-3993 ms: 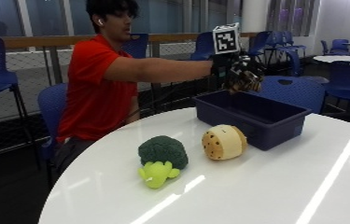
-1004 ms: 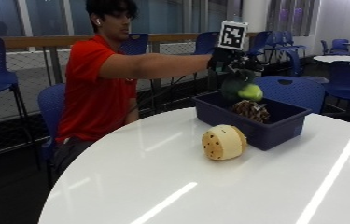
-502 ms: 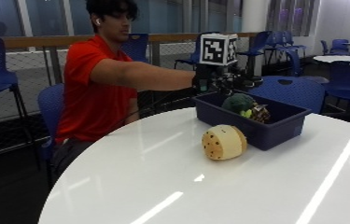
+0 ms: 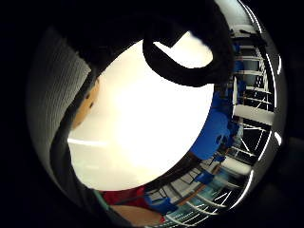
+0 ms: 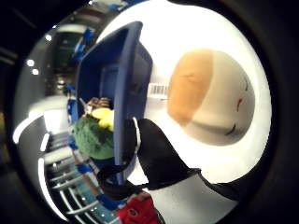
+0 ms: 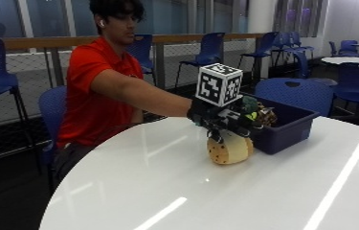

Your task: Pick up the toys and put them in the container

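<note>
One toy (image 6: 229,149) sat on the white surface (image 6: 230,201), touching the blue container (image 6: 287,128), under your gloved hand (image 6: 220,119). Thumb-side palm view: toy (image 5: 212,95) close, finger (image 5: 161,161) curled, nothing held. You might have knocked it away.

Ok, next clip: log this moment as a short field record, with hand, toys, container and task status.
right hand: gloved hand just above the tan toy, no grip visible
toy on table: round tan and cream plush on the white table, right beside the container's wall
container: dark blue bin on the table
toys in container: green plush with yellow part and a brown toy behind it
task status: two toys in, one left outside
</note>
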`<action>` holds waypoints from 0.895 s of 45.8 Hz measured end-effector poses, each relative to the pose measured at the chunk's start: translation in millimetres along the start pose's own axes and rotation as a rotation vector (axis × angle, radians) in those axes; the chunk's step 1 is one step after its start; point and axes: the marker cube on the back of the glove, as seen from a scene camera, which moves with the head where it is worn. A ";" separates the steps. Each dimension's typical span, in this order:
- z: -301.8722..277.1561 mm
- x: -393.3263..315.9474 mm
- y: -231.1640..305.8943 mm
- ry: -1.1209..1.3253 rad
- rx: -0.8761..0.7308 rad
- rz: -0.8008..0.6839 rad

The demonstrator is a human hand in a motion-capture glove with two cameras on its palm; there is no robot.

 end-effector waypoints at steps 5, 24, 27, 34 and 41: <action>14.7 -6.3 -8.4 -0.023 -0.018 -0.005; 67.6 -9.1 -16.4 -0.017 -0.142 0.002; 69.1 -9.6 -13.6 0.028 -0.138 -0.001; 66.3 -8.4 -12.0 0.022 -0.101 -0.003; 57.9 -3.6 -10.7 -0.052 0.056 -0.015</action>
